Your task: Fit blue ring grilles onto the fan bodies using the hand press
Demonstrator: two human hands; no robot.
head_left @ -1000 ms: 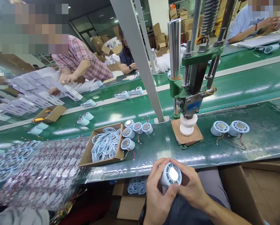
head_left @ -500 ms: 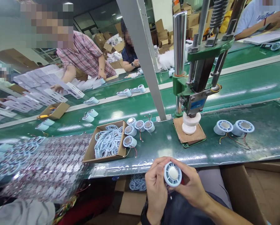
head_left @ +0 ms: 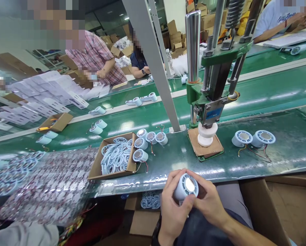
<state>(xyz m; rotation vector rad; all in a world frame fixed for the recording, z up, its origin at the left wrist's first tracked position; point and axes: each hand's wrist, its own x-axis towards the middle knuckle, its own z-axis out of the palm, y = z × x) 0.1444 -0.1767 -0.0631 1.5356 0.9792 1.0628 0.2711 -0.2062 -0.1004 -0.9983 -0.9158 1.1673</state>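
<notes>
Both of my hands hold one light-blue cylindrical housing (head_left: 179,190) in front of the bench edge. Its face, with a slotted ring around a silver disc, is tilted up and to the right. My left hand (head_left: 171,205) grips its left side, thumb across the lower front. The fingers of my right hand (head_left: 209,200) are closed around the right side and top. Beyond them stands a green press (head_left: 214,95) with a white round head (head_left: 206,133) over a cardboard pad (head_left: 217,149). Two similar wired housings (head_left: 242,137) sit right of the press.
Left of the press, several housings (head_left: 141,143) stand beside a cardboard box (head_left: 133,153) of light-blue rings (head_left: 117,159). Clear plastic packaging with wired parts (head_left: 58,181) covers the bench's left. A metal post (head_left: 155,65) rises behind. Co-workers sit across the green conveyor (head_left: 122,119).
The housing has turned in my hands, so more of its side shows. My left thumb has moved down across its front. Across the belt, the person in plaid has drawn their hands together.
</notes>
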